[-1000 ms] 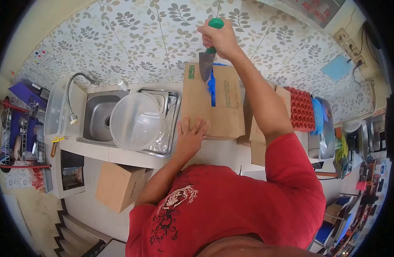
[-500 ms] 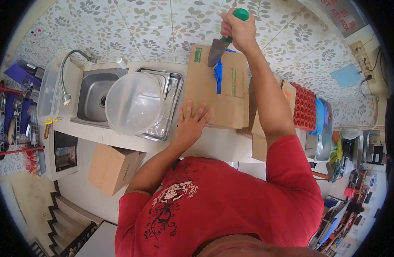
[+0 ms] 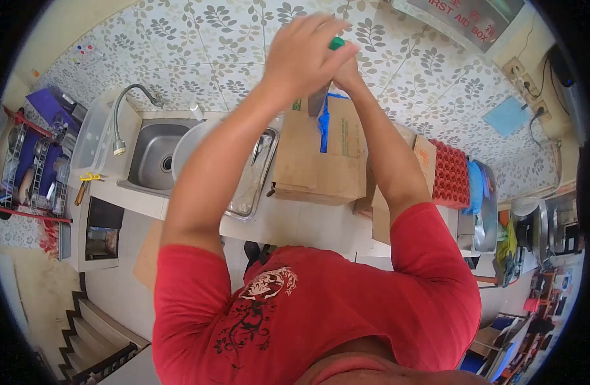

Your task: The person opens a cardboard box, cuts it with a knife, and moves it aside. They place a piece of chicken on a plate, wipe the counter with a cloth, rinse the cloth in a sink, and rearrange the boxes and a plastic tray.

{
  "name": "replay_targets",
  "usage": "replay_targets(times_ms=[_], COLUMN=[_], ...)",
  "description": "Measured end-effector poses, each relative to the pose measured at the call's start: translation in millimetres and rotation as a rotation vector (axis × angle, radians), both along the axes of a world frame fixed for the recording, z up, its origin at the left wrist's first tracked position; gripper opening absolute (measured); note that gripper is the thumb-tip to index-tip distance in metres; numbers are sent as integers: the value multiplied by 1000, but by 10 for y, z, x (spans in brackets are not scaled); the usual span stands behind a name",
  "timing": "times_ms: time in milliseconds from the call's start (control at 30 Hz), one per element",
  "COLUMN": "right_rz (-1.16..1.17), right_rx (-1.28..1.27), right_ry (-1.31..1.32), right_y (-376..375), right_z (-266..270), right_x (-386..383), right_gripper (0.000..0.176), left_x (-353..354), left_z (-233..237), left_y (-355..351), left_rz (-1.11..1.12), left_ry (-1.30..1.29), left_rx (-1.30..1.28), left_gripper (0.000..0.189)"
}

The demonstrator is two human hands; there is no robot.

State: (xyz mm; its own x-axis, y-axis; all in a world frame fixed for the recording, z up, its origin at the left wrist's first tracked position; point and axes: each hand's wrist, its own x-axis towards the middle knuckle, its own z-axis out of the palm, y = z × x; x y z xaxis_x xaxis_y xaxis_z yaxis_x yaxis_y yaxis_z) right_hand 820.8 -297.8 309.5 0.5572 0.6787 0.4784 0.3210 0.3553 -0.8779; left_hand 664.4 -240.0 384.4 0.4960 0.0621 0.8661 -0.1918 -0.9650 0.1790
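A cardboard box (image 3: 320, 173) stands on the counter, with blue tape (image 3: 324, 125) along its top seam. My right hand (image 3: 348, 74) grips a green-handled knife (image 3: 317, 102), whose blade points down at the tape. Part of that hand is hidden behind my left hand (image 3: 301, 54). My left hand is raised beside the handle's green end, fingers stretched and thumb apart, slightly blurred.
To the left are a sink (image 3: 155, 151) with a bent faucet (image 3: 118, 122), and a metal tray (image 3: 264, 173). A clear round tub (image 3: 191, 144) is partly behind my left arm. On the right stand more cartons (image 3: 425, 157) and red egg trays (image 3: 450, 173).
My left hand has left the box's near edge and risen to the knife handle. My right hand and the knife have moved slightly lower in view.
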Motion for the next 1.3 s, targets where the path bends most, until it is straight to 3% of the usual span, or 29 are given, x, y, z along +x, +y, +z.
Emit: replay_targets(times_ms=[67,167,267,367,467,567,733,900,1067,1133,1233,1300], right_rz=[24,20,60,125,205,301,365,271,-107,-278,-523,-649], right_rx=[38,30,-9,-99,-245,-343,-425,-459,-509,-586,-776,-843], right_ry=[-30,-29,-10,14,89,171,202,63,-218,-339,-428,-378], right_y=[67,116,111,170,104,78,33,-207,-974,-1451,-2009,-2113], right_z=[-117,-196,-297,-667,-1257,-1778,-1988,-1664,-1409,-1517,-1725,-2366], right_x=[101,198,405,703,768,670,510,431,273,206,-134,-320], right_gripper=[6,4,6,14,19,25,35,44,54,58,65,66], left_x=[563,1154,1358,1491,1450,1387,1312,1213,231,-355,-1133,-1427], left_z=[176,-20,71,-11,-582,-1497,-1771,-1634,-1265,-1637,-2134,-2432], left_y=[52,64,37,51,52,88,154,69,-106,-226,-530,-695], left_rz=[-38,113,66,43,-46,14,48,11,-146,-162,-47,-74], left_ry=[186,593,842,869,942,859,809,544,125,9,172,269], left_rx=[143,311,162,197,80,168,137,54,-366,-482,-583,-674], left_gripper=[54,55,64,66,61,58,56,52,49,50,49,43])
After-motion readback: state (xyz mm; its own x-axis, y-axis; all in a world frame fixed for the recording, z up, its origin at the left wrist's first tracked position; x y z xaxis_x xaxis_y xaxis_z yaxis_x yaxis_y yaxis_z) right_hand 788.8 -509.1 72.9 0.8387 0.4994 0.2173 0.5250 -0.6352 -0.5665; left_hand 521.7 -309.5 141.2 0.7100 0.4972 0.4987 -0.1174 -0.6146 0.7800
